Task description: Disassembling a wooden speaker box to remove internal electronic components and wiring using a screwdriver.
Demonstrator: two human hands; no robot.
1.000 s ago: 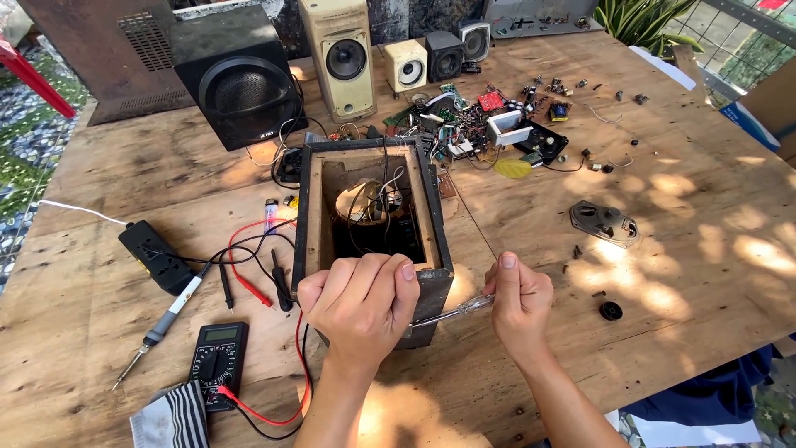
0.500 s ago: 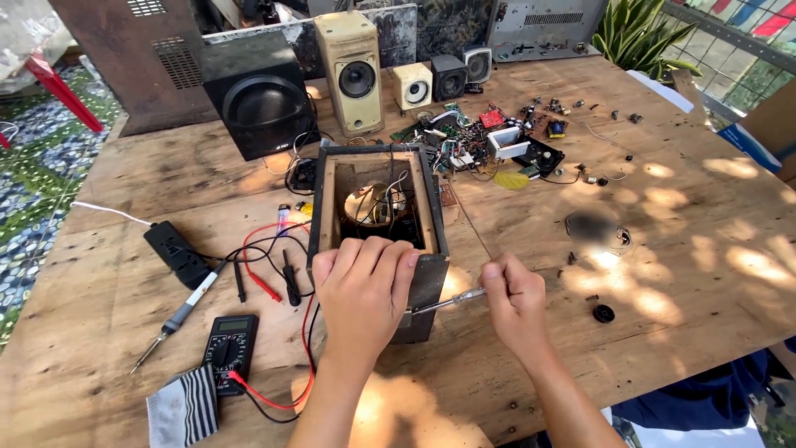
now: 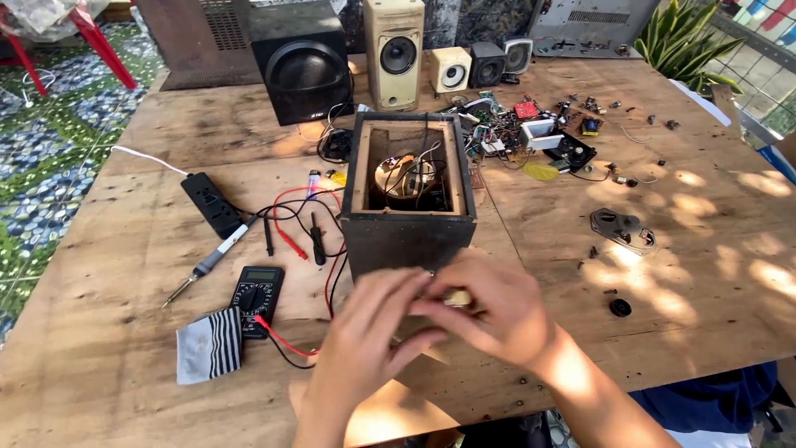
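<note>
Both hands, left hand [image 3: 377, 336] and right hand [image 3: 489, 311], are meeting at lower centre, clasping a small yellowish-handled tool [image 3: 457, 297] before the opened, still-gutted speaker box [image 3: 410, 236] on the table [image 3: 705, 274].

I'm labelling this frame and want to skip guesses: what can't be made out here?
Head view only:
- The small pale object between the hands: motion blur and the right hand hide its shape.
- Left hand fingers: blurred, grip unclear.
- Lower front of the open dark wooden speaker box: covered by both hands.
- Small loose electronic parts: too small to identify.
</note>
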